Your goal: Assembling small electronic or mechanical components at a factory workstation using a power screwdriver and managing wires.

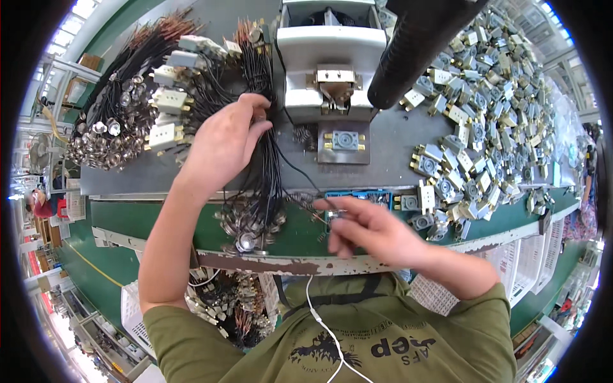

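Observation:
My left hand (231,134) closes its fingers round a bundle of thin black wires (268,163) at the left of the machine. Round silvery metal caps (246,239) hang at the bundle's near end, over the green table edge. My right hand (373,231), slightly blurred, pinches one black wire by a shiny metal piece at its end, in front of the machine. That wire runs back toward the bundle. Past my right hand, a grey and white block with brass terminals (345,141) sits on the machine's metal plate (343,157).
The white machine (332,57) stands at the back centre, beside a thick black tube (415,51). Many similar blocks (472,127) are heaped at right. More capped wires (112,131) lie at far left. A blue tray (377,198) sits by my right hand; a filled crate (236,306) is below.

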A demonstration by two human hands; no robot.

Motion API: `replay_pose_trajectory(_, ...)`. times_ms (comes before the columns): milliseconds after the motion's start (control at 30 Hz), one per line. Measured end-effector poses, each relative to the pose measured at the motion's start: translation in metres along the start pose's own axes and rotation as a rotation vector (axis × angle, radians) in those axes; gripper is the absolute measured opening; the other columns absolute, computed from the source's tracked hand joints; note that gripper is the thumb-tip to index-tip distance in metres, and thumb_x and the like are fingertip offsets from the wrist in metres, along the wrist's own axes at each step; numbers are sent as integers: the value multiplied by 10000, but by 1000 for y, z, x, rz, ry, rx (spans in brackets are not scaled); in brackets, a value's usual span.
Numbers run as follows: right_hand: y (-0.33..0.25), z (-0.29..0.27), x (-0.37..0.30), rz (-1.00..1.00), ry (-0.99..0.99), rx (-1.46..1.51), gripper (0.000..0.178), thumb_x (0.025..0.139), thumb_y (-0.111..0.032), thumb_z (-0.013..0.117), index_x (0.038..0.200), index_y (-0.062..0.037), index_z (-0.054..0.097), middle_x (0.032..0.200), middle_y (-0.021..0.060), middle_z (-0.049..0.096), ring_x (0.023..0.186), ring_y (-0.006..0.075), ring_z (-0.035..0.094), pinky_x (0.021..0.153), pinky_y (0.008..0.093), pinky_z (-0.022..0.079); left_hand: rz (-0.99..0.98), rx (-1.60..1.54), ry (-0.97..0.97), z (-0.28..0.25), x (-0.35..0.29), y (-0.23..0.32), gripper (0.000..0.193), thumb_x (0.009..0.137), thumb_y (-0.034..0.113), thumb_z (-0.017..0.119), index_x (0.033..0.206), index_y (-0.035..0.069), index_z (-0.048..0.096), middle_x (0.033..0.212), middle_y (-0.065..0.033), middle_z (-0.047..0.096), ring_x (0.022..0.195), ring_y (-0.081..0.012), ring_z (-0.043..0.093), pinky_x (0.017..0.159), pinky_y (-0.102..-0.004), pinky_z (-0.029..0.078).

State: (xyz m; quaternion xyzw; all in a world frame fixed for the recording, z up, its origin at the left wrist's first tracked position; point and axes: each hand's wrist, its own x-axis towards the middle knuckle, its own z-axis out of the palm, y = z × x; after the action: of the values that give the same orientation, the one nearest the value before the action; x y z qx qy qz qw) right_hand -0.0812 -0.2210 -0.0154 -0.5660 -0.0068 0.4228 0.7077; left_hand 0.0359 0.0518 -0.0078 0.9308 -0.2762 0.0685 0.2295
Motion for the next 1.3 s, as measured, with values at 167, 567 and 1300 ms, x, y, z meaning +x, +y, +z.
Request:
replay_pose_trajectory(167,-52,-51,2,-453,195,-1214,377,939,-80,680,1308,-150,715,792,162,709,671,319,696,644,410,550,148,-5,-3,-16,4,28,232,920,129,736,1113,61,627,936,-118,702,880,-293,695,782,-397,545)
replay_pose_trajectory(567,-7,-51,10,-434,424,-954,300,885,-84,772,1178,-86,709,885,104,727,762,243,702,681,357,548,309,-79,-59,32,37,54,162,852,130,750,987,74,680,870,-66,677,820,-284,686,715,-392,549)
replay_pose_trajectory(1300,6,-51,-22,-334,339,-378,490,916,77,717,1371,-1,551,1237,126,674,1083,177,702,942,314,585,316,-117,-74,30,34,62,214,883,209,746,1027,72,664,969,-71,672,906,-291,675,787,-398,545)
